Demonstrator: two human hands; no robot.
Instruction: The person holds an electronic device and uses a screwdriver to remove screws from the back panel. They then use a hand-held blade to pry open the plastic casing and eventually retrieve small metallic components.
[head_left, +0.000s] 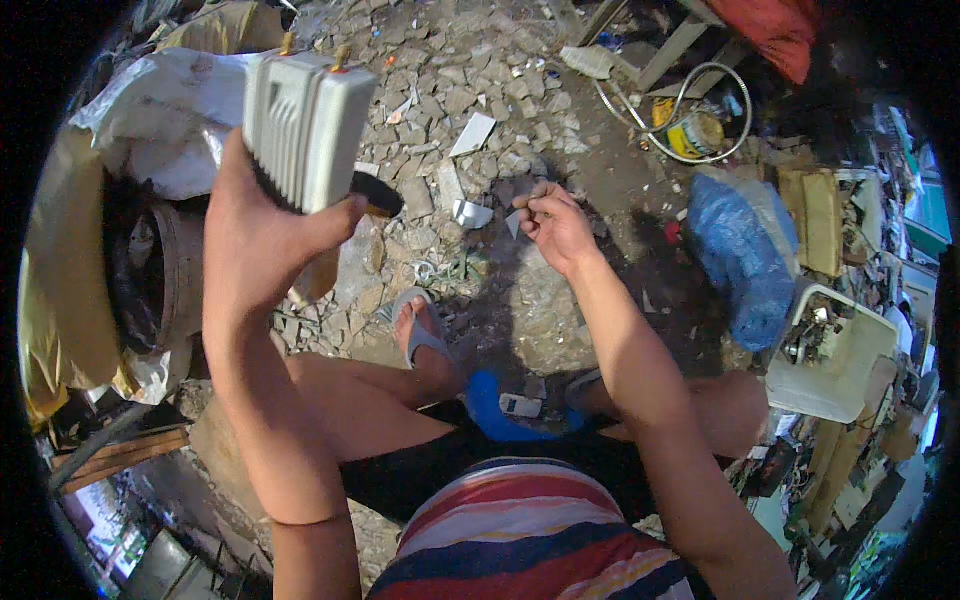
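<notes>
My left hand (262, 225) is raised, its fingers and thumb wrapped round a pale grey ribbed box-shaped casing (305, 125). Two small brass-coloured fittings stick up from the casing's top end. Behind my left thumb a dark rounded piece (380, 194) and a short wooden part (318, 277) show; whether they belong together, or whether I hold them, I cannot tell. Out over the ground, my right hand (560, 228) has its fingers curled and pinched. A small grey pointed sliver (514, 224) shows beside those fingertips; whether it is held is unclear.
Broken tile and stone pieces (430, 95) cover the ground ahead. A bucket (172, 270) and sacks (165, 110) stand left. To the right are a blue plastic bag (738, 250), a cream bin (850, 375) with scraps, a yellow bucket (692, 132) and a looped hose (745, 95).
</notes>
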